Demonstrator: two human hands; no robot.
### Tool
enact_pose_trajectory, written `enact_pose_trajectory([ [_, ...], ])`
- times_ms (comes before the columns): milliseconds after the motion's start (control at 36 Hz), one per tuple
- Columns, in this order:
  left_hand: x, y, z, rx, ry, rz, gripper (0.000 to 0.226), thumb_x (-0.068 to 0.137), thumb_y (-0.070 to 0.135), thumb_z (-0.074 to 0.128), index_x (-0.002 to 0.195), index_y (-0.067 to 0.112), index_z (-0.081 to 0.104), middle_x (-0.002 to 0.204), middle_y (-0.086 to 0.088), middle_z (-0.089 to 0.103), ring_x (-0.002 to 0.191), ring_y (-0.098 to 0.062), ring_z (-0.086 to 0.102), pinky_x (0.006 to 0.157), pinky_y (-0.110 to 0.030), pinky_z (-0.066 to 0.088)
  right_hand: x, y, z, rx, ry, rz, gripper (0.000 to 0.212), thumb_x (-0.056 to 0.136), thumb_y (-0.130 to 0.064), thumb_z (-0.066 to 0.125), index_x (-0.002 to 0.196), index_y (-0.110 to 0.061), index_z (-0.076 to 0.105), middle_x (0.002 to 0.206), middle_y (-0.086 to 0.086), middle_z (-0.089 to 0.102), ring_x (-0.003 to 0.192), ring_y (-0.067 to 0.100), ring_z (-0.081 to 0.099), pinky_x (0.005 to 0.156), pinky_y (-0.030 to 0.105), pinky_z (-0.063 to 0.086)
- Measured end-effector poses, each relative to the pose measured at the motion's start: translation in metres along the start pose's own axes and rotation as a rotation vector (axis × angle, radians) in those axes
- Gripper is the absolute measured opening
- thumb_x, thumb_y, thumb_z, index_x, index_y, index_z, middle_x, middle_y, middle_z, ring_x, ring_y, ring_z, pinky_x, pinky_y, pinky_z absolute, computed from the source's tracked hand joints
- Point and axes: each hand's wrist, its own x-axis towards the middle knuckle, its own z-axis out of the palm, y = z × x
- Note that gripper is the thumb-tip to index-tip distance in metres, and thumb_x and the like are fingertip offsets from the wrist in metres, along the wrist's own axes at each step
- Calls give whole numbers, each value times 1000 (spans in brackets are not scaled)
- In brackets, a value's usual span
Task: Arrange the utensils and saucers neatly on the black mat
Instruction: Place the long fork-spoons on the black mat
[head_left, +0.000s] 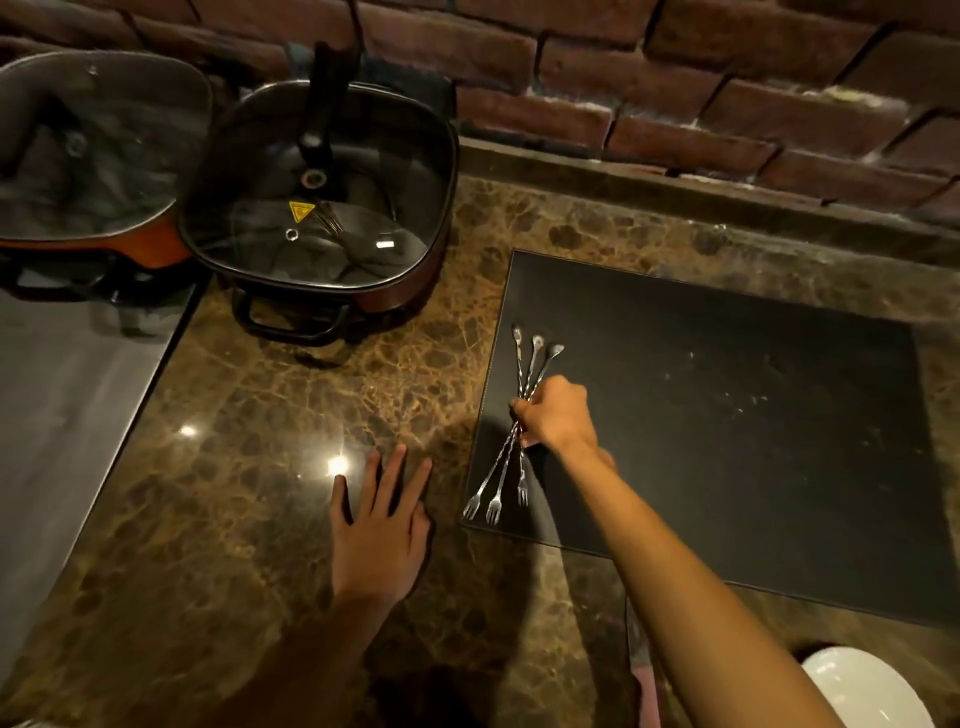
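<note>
A black mat (727, 405) lies on the brown marble counter at the right. My right hand (553, 413) is closed around a bundle of three thin silver forks (501, 478) near the mat's left edge. Their tines fan out toward me and their decorated handle ends (535, 345) point away. My left hand (382, 525) rests flat on the counter, fingers spread, left of the mat and holding nothing. A white saucer (867, 691) shows partly at the bottom right corner, off the mat.
A square electric pan with a glass lid (322, 208) stands at the back left, and another lidded pan (88, 150) sits beside it. A steel surface (67, 415) borders the counter on the left. A brick wall (675, 78) runs along the back.
</note>
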Motion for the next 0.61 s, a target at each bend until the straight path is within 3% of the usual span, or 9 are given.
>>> enact_pose_trajectory([
  [111,0,0,1,4,-6,-6,58,102,41,25,159,35,31,171,1,21,158,-26,20,120,-64,21,-10,3,1,-37,-25,-46,37,93,-40,62,79,-6,65,73,14,70,71,24,71,79,38,58],
  [250,-1,-1,3,13,18,-6,58,102,40,26,160,35,30,171,1,21,157,-25,19,121,-62,20,-34,18,-7,76,-6,-41,38,95,-42,51,82,-8,61,81,16,71,79,34,69,80,49,57],
  [500,-2,-1,6,6,24,-16,58,102,39,28,159,34,34,171,0,22,157,-27,20,119,-62,19,-104,103,-19,123,96,46,26,95,-30,57,80,-11,64,75,12,72,79,32,70,78,44,56],
  [611,-1,-5,14,26,50,-6,58,102,40,27,160,36,29,171,2,19,158,-26,14,120,-58,12,-140,142,-26,67,160,64,18,94,-30,61,82,-17,66,75,3,73,78,21,70,70,32,49],
])
